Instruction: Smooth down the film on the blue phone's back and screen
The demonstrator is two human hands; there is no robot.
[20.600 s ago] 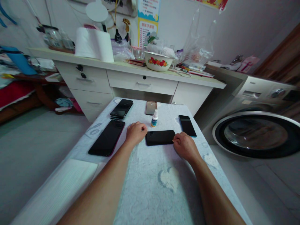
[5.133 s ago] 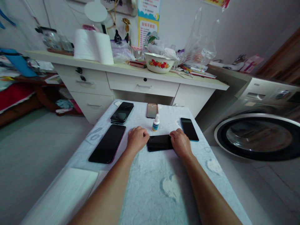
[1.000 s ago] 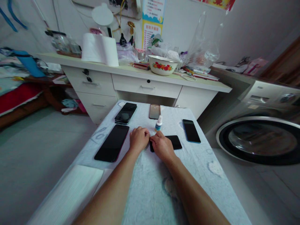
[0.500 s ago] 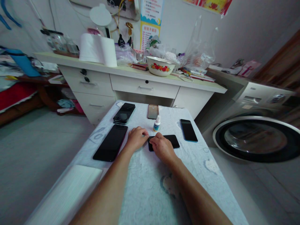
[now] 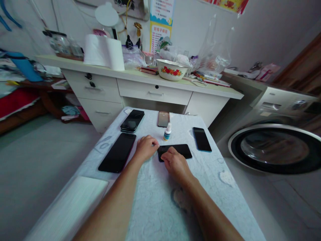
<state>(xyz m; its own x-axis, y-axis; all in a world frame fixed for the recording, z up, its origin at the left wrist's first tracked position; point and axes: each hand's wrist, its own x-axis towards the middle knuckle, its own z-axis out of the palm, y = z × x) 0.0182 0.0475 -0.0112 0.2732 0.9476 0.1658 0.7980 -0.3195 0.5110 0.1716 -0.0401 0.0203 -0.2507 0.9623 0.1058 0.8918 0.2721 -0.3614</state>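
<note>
A black smartphone (image 5: 184, 150) lies face up across the cloth-covered table. My left hand (image 5: 147, 148) is closed, its curled fingertips at the phone's left edge. Over the left part of the screen, my right hand (image 5: 175, 163) has its fingers pinched together; whatever they hold, if anything, is hidden. A small white spray bottle (image 5: 167, 132) with a blue label stands just behind the phone. To the left lies a large black tablet (image 5: 117, 152), with a stack of phones (image 5: 132, 119) beyond it. A blue-edged phone (image 5: 202, 139) is at the right, and a brownish phone (image 5: 164, 119) at the back.
A whitish ribbed pad (image 5: 70, 204) lies at the table's near left. Behind the table stands a white desk (image 5: 155, 92) bearing a flowered bowl (image 5: 172, 71), paper rolls (image 5: 104, 53) and plastic bags. A washing machine (image 5: 273, 134) is at the right.
My right hand has shifted slightly down and toward me over the phone, uncovering a little more screen near its top left. My left hand stays in about the same place.
</note>
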